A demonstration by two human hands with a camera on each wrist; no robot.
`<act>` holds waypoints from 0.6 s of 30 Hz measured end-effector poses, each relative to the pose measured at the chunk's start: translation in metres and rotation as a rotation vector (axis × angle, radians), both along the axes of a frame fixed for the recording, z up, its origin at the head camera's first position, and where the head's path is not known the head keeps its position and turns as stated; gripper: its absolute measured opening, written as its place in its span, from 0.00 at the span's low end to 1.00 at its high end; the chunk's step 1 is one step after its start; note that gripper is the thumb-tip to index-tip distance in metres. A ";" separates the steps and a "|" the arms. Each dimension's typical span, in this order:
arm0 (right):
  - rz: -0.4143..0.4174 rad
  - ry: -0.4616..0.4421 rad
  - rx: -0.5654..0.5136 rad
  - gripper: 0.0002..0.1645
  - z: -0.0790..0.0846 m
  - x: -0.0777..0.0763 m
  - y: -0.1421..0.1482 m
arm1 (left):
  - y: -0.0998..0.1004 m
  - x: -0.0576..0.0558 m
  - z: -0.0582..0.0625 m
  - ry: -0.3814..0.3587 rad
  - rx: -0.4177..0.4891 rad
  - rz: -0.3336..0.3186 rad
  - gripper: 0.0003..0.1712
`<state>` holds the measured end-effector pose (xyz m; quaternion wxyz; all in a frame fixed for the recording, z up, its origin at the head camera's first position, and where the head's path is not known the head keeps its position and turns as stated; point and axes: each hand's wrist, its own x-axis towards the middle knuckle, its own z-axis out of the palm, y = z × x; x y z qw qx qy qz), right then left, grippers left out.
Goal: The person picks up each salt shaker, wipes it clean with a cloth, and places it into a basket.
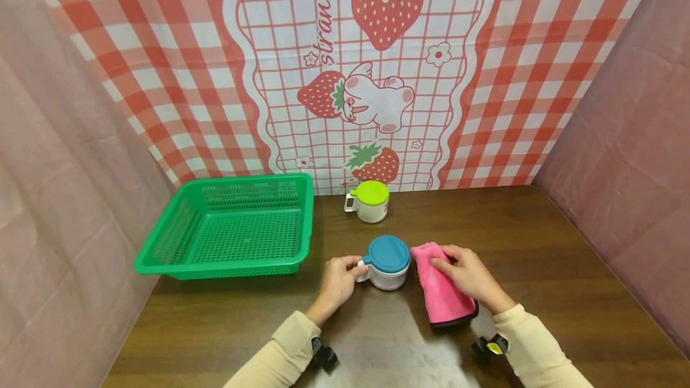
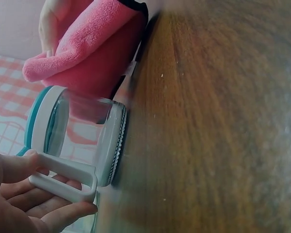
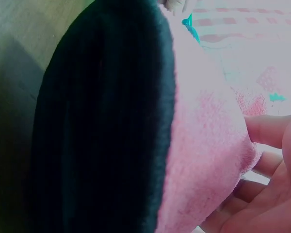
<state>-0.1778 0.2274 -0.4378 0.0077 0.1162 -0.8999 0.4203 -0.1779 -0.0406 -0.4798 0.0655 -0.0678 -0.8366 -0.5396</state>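
A clear glass jar (image 2: 85,136) with a blue lid (image 1: 389,254) and a white handle (image 2: 63,177) stands upright on the table. My left hand (image 1: 339,283) grips that handle, thumb on top and fingers curled below. To the right of the jar, my right hand (image 1: 468,274) pinches a folded pink cloth (image 1: 439,289) with dark edging between thumb and fingers. The cloth's upper end comes close beside the jar. In the right wrist view the cloth's black edge (image 3: 102,121) fills much of the picture, with the thumb (image 3: 269,130) pressed on the pink pile.
A second jar (image 1: 372,211) with a lime-green lid stands farther back, its handle pointing left. The green plastic basket (image 1: 232,271) sits at the back left. Behind the wooden table (image 1: 512,238) hangs a strawberry-print checked cloth (image 1: 485,136).
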 end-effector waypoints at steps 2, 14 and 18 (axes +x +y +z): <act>0.012 0.055 0.023 0.18 0.001 -0.001 -0.001 | 0.000 0.000 -0.001 0.004 0.002 -0.001 0.08; 0.073 0.312 0.160 0.10 0.013 -0.004 -0.012 | -0.003 -0.002 -0.004 -0.008 -0.009 -0.026 0.09; 0.096 0.365 0.198 0.12 0.016 -0.005 -0.016 | -0.005 -0.005 -0.002 -0.039 -0.038 -0.046 0.10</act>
